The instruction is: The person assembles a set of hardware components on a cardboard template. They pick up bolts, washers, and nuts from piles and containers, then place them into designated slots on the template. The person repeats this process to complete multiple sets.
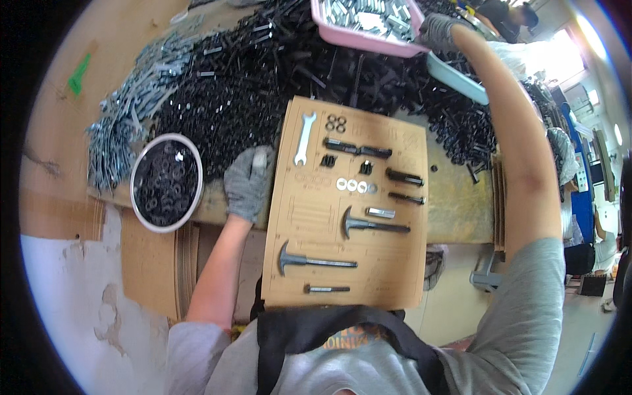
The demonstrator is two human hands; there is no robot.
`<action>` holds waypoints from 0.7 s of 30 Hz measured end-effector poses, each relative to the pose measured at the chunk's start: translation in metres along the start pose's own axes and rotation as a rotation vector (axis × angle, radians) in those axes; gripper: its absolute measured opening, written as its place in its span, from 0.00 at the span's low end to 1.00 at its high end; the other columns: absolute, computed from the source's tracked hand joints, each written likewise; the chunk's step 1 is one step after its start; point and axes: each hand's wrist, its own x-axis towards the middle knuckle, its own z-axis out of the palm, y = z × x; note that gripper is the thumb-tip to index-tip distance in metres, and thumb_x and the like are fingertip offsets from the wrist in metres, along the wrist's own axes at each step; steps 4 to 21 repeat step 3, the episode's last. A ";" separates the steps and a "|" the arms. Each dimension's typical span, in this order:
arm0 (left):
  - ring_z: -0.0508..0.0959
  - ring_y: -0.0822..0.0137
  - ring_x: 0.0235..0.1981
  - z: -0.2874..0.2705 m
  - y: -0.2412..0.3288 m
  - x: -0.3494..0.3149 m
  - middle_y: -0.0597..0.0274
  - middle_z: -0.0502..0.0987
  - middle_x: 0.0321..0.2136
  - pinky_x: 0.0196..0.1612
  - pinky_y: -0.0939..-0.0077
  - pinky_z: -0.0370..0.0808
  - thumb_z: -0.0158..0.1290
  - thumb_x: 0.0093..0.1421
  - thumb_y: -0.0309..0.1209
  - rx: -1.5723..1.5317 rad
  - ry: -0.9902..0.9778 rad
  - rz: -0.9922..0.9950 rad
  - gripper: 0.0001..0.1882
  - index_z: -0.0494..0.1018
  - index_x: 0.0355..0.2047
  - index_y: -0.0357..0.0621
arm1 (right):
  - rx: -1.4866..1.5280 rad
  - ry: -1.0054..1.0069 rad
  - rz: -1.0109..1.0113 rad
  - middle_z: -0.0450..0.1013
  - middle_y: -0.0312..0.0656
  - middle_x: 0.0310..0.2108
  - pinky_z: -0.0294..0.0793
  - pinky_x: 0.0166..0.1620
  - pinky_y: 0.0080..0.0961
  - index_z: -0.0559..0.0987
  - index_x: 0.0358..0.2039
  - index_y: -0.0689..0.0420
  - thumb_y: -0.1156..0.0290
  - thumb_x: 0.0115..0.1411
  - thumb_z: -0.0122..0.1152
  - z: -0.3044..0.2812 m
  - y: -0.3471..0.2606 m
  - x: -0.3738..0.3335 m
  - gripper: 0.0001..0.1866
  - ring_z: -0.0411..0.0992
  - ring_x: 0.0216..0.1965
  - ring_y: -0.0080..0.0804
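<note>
A brown cardboard sheet (316, 224) lies tilted before me with hardware set out on it: a silver open-end wrench (304, 139), black rings (336, 123), dark bolts (357, 148), pale washers (356, 186), a silver cylinder (380, 212) and two T-shaped dark metal pieces (378, 226). Beside its left edge rests my left hand (247, 184) in a grey glove, fingers curled; what they hold, if anything, is hidden. My right hand (440, 33), also gloved, is stretched far out to the right rim of a pink basin (368, 45) of silver cylinders. Its fingers look closed, their tips hidden.
Heaps of black hardware (217, 112) cover the table, with silver strips (128, 118) at left. A white round tub (136, 191) of black rings stands at the front left edge. A light-blue tray (457, 80) lies right of the pink basin. Another person (503, 18) is at far right.
</note>
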 end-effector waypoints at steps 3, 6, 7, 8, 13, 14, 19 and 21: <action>0.79 0.61 0.37 -0.001 -0.010 0.000 0.57 0.80 0.34 0.43 0.70 0.74 0.47 0.65 0.40 -0.064 -0.006 -0.087 0.15 0.77 0.39 0.43 | 0.115 0.032 0.150 0.78 0.49 0.34 0.75 0.40 0.36 0.83 0.33 0.57 0.53 0.52 0.55 -0.018 -0.017 -0.012 0.20 0.77 0.36 0.41; 0.79 0.61 0.37 -0.001 -0.010 0.000 0.57 0.80 0.34 0.43 0.70 0.74 0.47 0.65 0.40 -0.064 -0.006 -0.087 0.15 0.77 0.39 0.43 | 0.115 0.032 0.150 0.78 0.49 0.34 0.75 0.40 0.36 0.83 0.33 0.57 0.53 0.52 0.55 -0.018 -0.017 -0.012 0.20 0.77 0.36 0.41; 0.79 0.61 0.37 -0.001 -0.010 0.000 0.57 0.80 0.34 0.43 0.70 0.74 0.47 0.65 0.40 -0.064 -0.006 -0.087 0.15 0.77 0.39 0.43 | 0.115 0.032 0.150 0.78 0.49 0.34 0.75 0.40 0.36 0.83 0.33 0.57 0.53 0.52 0.55 -0.018 -0.017 -0.012 0.20 0.77 0.36 0.41; 0.79 0.61 0.37 -0.001 -0.010 0.000 0.57 0.80 0.34 0.43 0.70 0.74 0.47 0.65 0.40 -0.064 -0.006 -0.087 0.15 0.77 0.39 0.43 | 0.115 0.032 0.150 0.78 0.49 0.34 0.75 0.40 0.36 0.83 0.33 0.57 0.53 0.52 0.55 -0.018 -0.017 -0.012 0.20 0.77 0.36 0.41; 0.79 0.61 0.37 -0.001 -0.010 0.000 0.57 0.80 0.34 0.43 0.70 0.74 0.47 0.65 0.40 -0.064 -0.006 -0.087 0.15 0.77 0.39 0.43 | 0.115 0.032 0.150 0.78 0.49 0.34 0.75 0.40 0.36 0.83 0.33 0.57 0.53 0.52 0.55 -0.018 -0.017 -0.012 0.20 0.77 0.36 0.41; 0.79 0.61 0.37 -0.001 -0.010 0.000 0.57 0.80 0.34 0.43 0.70 0.74 0.47 0.65 0.40 -0.064 -0.006 -0.087 0.15 0.77 0.39 0.43 | 0.115 0.032 0.150 0.78 0.49 0.34 0.75 0.40 0.36 0.83 0.33 0.57 0.53 0.52 0.55 -0.018 -0.017 -0.012 0.20 0.77 0.36 0.41; 0.79 0.61 0.37 -0.001 -0.010 0.000 0.57 0.80 0.34 0.43 0.70 0.74 0.47 0.65 0.40 -0.064 -0.006 -0.087 0.15 0.77 0.39 0.43 | 0.115 0.032 0.150 0.78 0.49 0.34 0.75 0.40 0.36 0.83 0.33 0.57 0.53 0.52 0.55 -0.018 -0.017 -0.012 0.20 0.77 0.36 0.41; 0.79 0.61 0.37 -0.001 -0.010 0.000 0.57 0.80 0.34 0.43 0.70 0.74 0.47 0.65 0.40 -0.064 -0.006 -0.087 0.15 0.77 0.39 0.43 | 0.115 0.032 0.150 0.78 0.49 0.34 0.75 0.40 0.36 0.83 0.33 0.57 0.53 0.52 0.55 -0.018 -0.017 -0.012 0.20 0.77 0.36 0.41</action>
